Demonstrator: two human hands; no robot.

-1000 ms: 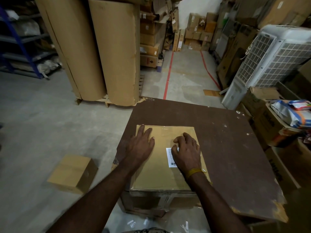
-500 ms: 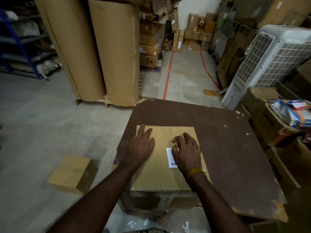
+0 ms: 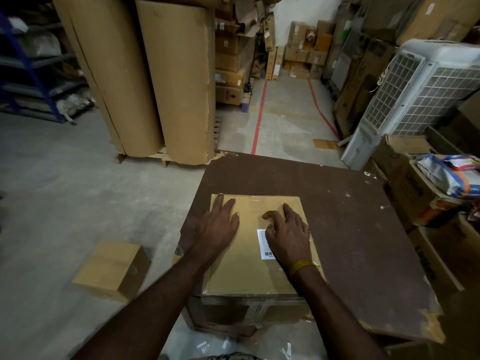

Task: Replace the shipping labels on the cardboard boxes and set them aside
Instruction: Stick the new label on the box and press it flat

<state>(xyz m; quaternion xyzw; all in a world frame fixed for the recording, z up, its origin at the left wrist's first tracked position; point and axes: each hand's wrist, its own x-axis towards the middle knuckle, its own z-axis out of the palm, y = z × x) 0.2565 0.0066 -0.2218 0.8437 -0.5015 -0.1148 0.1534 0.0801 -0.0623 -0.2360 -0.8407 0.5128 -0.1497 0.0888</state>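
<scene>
- A flat cardboard box (image 3: 249, 258) lies on the near left part of a dark brown table (image 3: 350, 229), its near edge level with the table's front edge.
- The box's top is covered with clear film or tape that shines in places.
- The left hand (image 3: 215, 227) lies flat on the left side of the box top, palm down, fingers straight and slightly spread, reaching toward the far left corner.
- The right hand (image 3: 287, 233) rests on the right half of the box, over a white shipping label (image 3: 264, 244).
- Its fingers are bent at the knuckles with the tips pressed down on the box; whether they pinch an edge of the label cannot be told, since the hand covers most of it.
- The label's left strip shows beside the hand, with printed lines and a barcode at its near end.
- A yellow band (image 3: 301, 265) circles the right wrist.
- A smaller cardboard box (image 3: 111, 270) sits on the concrete floor (image 3: 65, 190) to the left of the table, well apart from the hands.
- Two tall brown paper rolls (image 3: 145, 74) stand upright on a pallet beyond the table's far left corner.
- A white air cooler (image 3: 415, 100) stands to the right, beyond open cartons (image 3: 415, 193) holding printed bags.
- Red lines run along the floor toward stacked cartons at the back wall.
</scene>
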